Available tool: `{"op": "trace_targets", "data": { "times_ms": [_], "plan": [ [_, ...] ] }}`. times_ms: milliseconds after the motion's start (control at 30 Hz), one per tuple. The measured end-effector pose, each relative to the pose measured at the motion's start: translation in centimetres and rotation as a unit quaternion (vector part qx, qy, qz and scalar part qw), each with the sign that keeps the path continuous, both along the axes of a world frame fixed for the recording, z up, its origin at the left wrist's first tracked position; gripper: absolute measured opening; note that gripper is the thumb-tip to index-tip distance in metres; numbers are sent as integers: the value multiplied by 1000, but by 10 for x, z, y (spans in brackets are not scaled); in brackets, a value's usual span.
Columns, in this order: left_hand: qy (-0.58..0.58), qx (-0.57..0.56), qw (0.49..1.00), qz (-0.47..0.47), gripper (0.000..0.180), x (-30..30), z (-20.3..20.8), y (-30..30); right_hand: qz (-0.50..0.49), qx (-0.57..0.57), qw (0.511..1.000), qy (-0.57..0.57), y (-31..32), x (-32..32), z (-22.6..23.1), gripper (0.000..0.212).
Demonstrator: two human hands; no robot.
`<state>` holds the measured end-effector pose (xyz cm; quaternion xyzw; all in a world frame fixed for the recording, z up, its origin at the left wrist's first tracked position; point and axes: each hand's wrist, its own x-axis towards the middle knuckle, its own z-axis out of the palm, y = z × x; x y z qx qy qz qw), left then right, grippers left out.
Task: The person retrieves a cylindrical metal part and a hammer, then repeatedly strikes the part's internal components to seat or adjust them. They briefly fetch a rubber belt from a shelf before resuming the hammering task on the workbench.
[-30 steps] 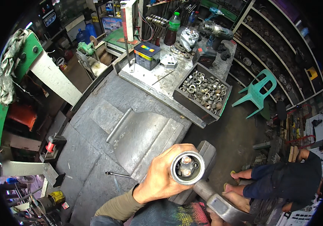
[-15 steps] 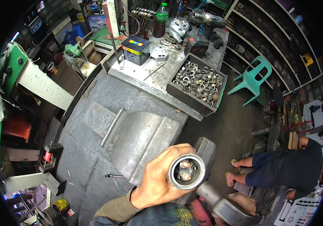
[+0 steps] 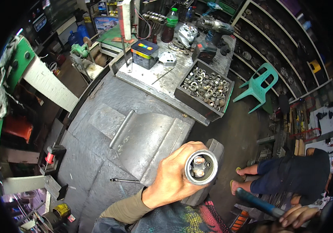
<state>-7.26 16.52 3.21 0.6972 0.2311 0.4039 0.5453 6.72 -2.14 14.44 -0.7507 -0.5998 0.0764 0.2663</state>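
Note:
My left hand (image 3: 172,173) is wrapped around a metal cylinder, a starter solenoid housing (image 3: 187,167) by its look. Its open end faces up, and copper-coloured contacts (image 3: 199,166) show inside. The cylinder is held against or just over the jaw end of a large grey bench vise (image 3: 151,138); the exact contact is hidden. At the lower right, my right hand (image 3: 300,215) is closed on a hammer, whose blue handle (image 3: 257,202) points toward the vise. The hammer's head cannot be made out now.
Beyond the vise, a metal bin (image 3: 197,99) of small rings and bushings sits on a bench (image 3: 147,79) with a black box (image 3: 145,54) and a cordless drill (image 3: 215,29). A socket wrench (image 3: 123,180) lies left of my hand. A person (image 3: 290,174) bends at right, near a green chair (image 3: 257,85).
My right hand has swung right, away from the cylinder; the hammer's head, near it before, has given way to the blue handle. My left hand keeps its grip as the view shifts slightly.

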Motion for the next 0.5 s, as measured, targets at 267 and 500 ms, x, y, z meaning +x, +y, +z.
{"op": "trace_targets", "data": {
  "times_ms": [267, 500],
  "plan": [
    [-14, 66, 998, 13, 63, 3, 8, 2, 8, 61, 998, -21, 7, 13, -5, 29],
    [-69, 147, 987, -17, 60, 0, 25, 2, -165, 63, 951, 255, -59, 20, -65, 38]
  ]
}}
